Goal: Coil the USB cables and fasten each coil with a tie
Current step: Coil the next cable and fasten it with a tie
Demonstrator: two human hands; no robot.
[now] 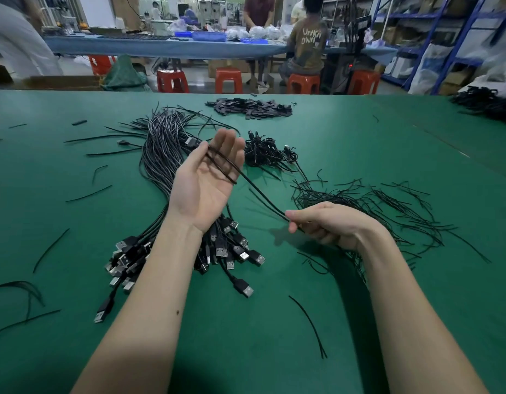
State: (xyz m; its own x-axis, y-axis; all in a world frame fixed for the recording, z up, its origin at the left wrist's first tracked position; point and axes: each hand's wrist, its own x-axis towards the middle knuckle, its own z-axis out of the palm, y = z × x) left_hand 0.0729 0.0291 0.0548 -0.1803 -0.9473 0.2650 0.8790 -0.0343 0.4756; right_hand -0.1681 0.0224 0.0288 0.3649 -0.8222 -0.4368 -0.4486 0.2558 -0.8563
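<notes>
The left hand (207, 177) is raised palm-up, fingers nearly straight, with loops of a thin black USB cable (247, 180) laid across them and pinned by the thumb. The right hand (321, 226) pinches the same cable's free run between thumb and curled fingers, low over the green worktop (359, 132). Beneath the left wrist lies a bundle of uncoiled cables (166, 155), their metal plugs fanned toward the near edge. Wiry black ties (388, 203) sprawl just behind the right hand, and finished coils (267, 153) sit beyond.

A black cable (240, 177) looped across the raised left palm and ran taut to the right fingers. Uncoiled cables (166, 155) lay bundled on the table, loose ties (374, 206) heaped beside them.
</notes>
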